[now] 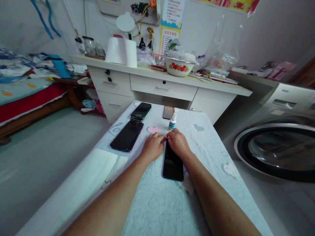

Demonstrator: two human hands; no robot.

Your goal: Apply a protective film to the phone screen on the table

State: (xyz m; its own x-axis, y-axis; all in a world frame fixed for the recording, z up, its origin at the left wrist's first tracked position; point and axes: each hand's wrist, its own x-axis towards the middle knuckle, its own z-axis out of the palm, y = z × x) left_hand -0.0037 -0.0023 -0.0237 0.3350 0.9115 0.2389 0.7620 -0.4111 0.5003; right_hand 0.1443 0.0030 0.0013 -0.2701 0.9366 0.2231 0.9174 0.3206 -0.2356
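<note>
A black phone (173,165) lies face up on the light blue patterned cloth (152,203). My right hand (177,141) rests over its far end with the fingers curled together. Beside it, my left hand (154,146) has its fingers drawn in, the tips meeting those of my right hand at the phone's top left corner. Whatever the fingertips pinch is too small to name. Just beyond my hands stands a small white spray bottle (172,123) with a blue and yellow label.
Stacked phones (127,135) lie at the left, with another phone stack (141,110) behind them. A brown-backed phone (168,112) is at the far edge. Beyond stands a white desk (147,78) with a floral bowl (179,67); a washing machine (283,114) is at the right.
</note>
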